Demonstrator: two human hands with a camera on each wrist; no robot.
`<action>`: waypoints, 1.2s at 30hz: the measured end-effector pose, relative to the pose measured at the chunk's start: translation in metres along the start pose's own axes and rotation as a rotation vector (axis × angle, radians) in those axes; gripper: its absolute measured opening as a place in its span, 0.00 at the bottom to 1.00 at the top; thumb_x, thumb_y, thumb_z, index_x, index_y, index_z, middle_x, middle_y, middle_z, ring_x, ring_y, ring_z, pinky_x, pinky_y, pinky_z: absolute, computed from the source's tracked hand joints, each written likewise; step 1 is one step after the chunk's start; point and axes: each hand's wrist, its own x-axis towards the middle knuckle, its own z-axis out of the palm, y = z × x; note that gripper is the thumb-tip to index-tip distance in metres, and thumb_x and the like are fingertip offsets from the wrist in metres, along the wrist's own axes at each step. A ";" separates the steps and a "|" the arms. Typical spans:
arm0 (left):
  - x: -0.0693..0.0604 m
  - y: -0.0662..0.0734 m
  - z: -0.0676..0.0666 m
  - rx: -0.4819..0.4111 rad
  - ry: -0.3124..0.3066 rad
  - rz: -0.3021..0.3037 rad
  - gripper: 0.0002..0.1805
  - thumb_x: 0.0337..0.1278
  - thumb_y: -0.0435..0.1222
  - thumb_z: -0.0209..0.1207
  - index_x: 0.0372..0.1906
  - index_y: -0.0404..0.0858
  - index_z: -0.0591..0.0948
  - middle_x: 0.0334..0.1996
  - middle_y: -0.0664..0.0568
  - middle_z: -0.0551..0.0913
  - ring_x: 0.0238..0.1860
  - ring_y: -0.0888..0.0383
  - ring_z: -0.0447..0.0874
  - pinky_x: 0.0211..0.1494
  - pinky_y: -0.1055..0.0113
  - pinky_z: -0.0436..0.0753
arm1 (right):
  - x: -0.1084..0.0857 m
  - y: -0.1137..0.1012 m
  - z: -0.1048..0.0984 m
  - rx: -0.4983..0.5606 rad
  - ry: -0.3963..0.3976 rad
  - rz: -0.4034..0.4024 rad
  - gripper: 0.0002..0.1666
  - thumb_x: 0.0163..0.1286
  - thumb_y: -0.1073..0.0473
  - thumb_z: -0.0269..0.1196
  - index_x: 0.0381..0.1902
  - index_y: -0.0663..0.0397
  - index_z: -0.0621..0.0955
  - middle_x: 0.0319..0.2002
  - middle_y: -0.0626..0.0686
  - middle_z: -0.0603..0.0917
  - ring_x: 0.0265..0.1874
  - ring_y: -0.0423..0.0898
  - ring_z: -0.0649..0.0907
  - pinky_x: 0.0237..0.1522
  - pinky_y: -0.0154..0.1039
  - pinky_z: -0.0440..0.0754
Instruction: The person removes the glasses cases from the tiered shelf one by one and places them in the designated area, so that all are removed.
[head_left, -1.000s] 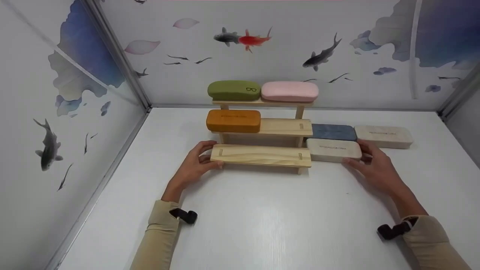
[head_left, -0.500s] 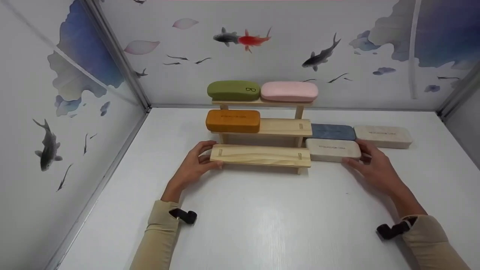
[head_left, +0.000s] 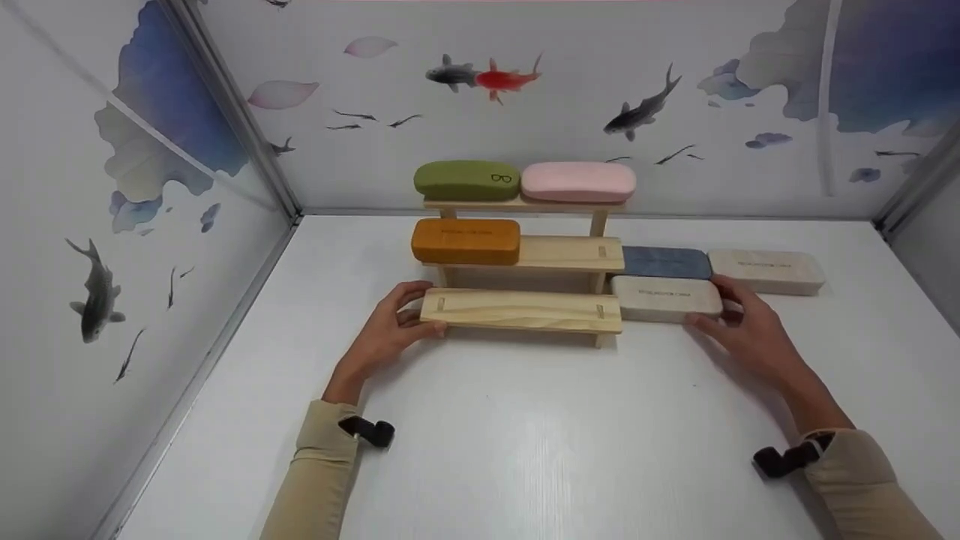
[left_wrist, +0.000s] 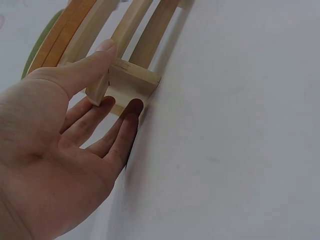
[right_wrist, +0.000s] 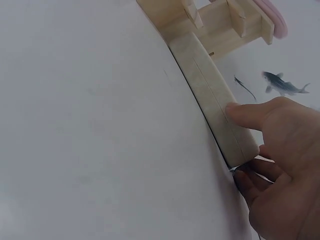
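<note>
At far left the left hand holds the left end of the lowest shelf of a wooden rack, thumb at the front edge, the other fingers curled behind and beneath. The rack stands upright on the surface; judged by its thin, bare timber, it is rigid and fairly light, and is best steadied at a shelf end, as here. An orange case occupies the left of the middle shelf; above, on the top shelf, a green case sits left of a pink case. Right of the rack, a pale case lies flat on the surface, its left end right up against the rack; actual contact cannot be confirmed. A blue case lies just behind it, partly hidden. The right hand pinches the pale case near its right end, thumb on the long front side, the other fingers behind. This case is probably light, firm-shelled and smooth enough to slip under a loose hold; its long sides near the end offer the sounder purchase. A second pale case rests farthest right, beyond the right hand.
</note>
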 end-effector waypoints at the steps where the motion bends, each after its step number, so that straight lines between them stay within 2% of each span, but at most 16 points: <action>1: 0.000 0.000 0.000 0.000 0.001 0.000 0.41 0.65 0.40 0.76 0.78 0.49 0.69 0.79 0.51 0.71 0.72 0.47 0.82 0.67 0.61 0.87 | 0.000 -0.001 0.000 0.007 0.007 -0.005 0.59 0.75 0.37 0.71 0.88 0.56 0.56 0.79 0.70 0.67 0.75 0.66 0.73 0.65 0.23 0.75; 3: 0.000 0.000 0.000 0.000 0.001 -0.001 0.41 0.65 0.40 0.76 0.78 0.49 0.69 0.79 0.52 0.71 0.72 0.47 0.82 0.67 0.61 0.87 | 0.001 -0.002 -0.001 0.019 0.023 -0.012 0.57 0.75 0.39 0.71 0.87 0.56 0.57 0.80 0.68 0.67 0.76 0.65 0.72 0.60 0.14 0.72; 5: 0.000 0.001 0.000 0.000 0.002 -0.001 0.41 0.65 0.40 0.76 0.78 0.49 0.69 0.79 0.52 0.71 0.72 0.48 0.82 0.67 0.60 0.88 | 0.003 -0.003 0.000 0.029 0.043 -0.016 0.56 0.75 0.40 0.72 0.87 0.56 0.59 0.80 0.67 0.68 0.77 0.64 0.70 0.70 0.25 0.76; 7: 0.000 0.001 0.000 -0.006 0.002 0.000 0.41 0.65 0.40 0.76 0.78 0.49 0.69 0.79 0.52 0.71 0.72 0.47 0.82 0.66 0.60 0.88 | 0.005 -0.005 0.001 0.029 0.065 -0.019 0.54 0.75 0.41 0.71 0.86 0.56 0.61 0.80 0.65 0.69 0.78 0.63 0.69 0.77 0.42 0.76; 9: 0.000 0.002 0.000 -0.008 0.002 0.001 0.41 0.65 0.40 0.76 0.78 0.48 0.69 0.79 0.52 0.71 0.72 0.47 0.82 0.67 0.60 0.88 | 0.006 -0.009 0.002 0.030 0.091 -0.029 0.51 0.76 0.42 0.71 0.85 0.55 0.63 0.80 0.64 0.70 0.78 0.63 0.70 0.77 0.56 0.74; 10: 0.000 0.002 0.001 -0.009 0.003 0.001 0.42 0.65 0.40 0.76 0.78 0.48 0.68 0.79 0.52 0.71 0.72 0.47 0.82 0.67 0.60 0.88 | 0.006 -0.011 0.003 0.033 0.104 -0.039 0.49 0.77 0.42 0.70 0.85 0.55 0.64 0.80 0.63 0.71 0.78 0.63 0.70 0.77 0.58 0.73; 11: -0.001 0.002 0.001 -0.008 0.005 0.000 0.42 0.65 0.40 0.77 0.79 0.48 0.68 0.79 0.52 0.71 0.72 0.47 0.82 0.67 0.60 0.87 | 0.006 -0.013 0.004 0.036 0.116 -0.051 0.48 0.77 0.43 0.70 0.84 0.56 0.65 0.79 0.63 0.71 0.77 0.62 0.70 0.77 0.57 0.73; 14: -0.001 0.002 0.001 -0.005 0.007 -0.003 0.43 0.64 0.40 0.77 0.79 0.48 0.67 0.79 0.52 0.70 0.73 0.47 0.81 0.68 0.59 0.87 | 0.007 -0.021 0.007 0.047 0.150 -0.095 0.44 0.78 0.45 0.70 0.82 0.55 0.68 0.78 0.61 0.74 0.77 0.62 0.72 0.76 0.44 0.73; 18: -0.001 0.002 0.001 -0.002 0.003 -0.010 0.44 0.64 0.40 0.77 0.80 0.48 0.67 0.79 0.52 0.70 0.74 0.47 0.81 0.69 0.59 0.86 | 0.009 -0.032 0.015 0.076 0.185 -0.166 0.40 0.79 0.48 0.69 0.80 0.57 0.71 0.76 0.61 0.76 0.75 0.60 0.74 0.68 0.25 0.71; 20: -0.001 0.003 0.001 0.004 0.006 -0.010 0.43 0.64 0.40 0.77 0.80 0.49 0.67 0.80 0.52 0.70 0.74 0.47 0.80 0.69 0.59 0.86 | 0.011 -0.039 0.021 0.102 0.196 -0.197 0.37 0.78 0.50 0.70 0.78 0.56 0.73 0.75 0.60 0.78 0.74 0.59 0.76 0.67 0.21 0.71; 27: -0.001 0.004 -0.001 -0.009 0.006 -0.013 0.45 0.64 0.40 0.77 0.81 0.45 0.67 0.79 0.53 0.70 0.73 0.47 0.81 0.67 0.60 0.87 | 0.017 -0.060 0.041 0.199 0.216 -0.299 0.33 0.76 0.59 0.72 0.75 0.53 0.77 0.71 0.59 0.81 0.72 0.55 0.78 0.67 0.24 0.75; 31: -0.001 0.003 -0.001 -0.022 0.002 -0.016 0.44 0.64 0.39 0.77 0.80 0.47 0.67 0.79 0.53 0.70 0.73 0.48 0.81 0.67 0.61 0.87 | 0.019 -0.073 0.049 0.229 0.229 -0.320 0.32 0.75 0.60 0.73 0.74 0.53 0.78 0.71 0.57 0.82 0.71 0.51 0.79 0.67 0.26 0.76; 36: -0.001 0.002 0.000 -0.019 0.002 -0.008 0.43 0.64 0.39 0.77 0.79 0.50 0.68 0.79 0.52 0.70 0.74 0.48 0.81 0.68 0.60 0.87 | 0.021 -0.087 0.056 0.233 0.233 -0.340 0.32 0.75 0.59 0.73 0.73 0.53 0.79 0.70 0.55 0.82 0.71 0.49 0.79 0.68 0.25 0.75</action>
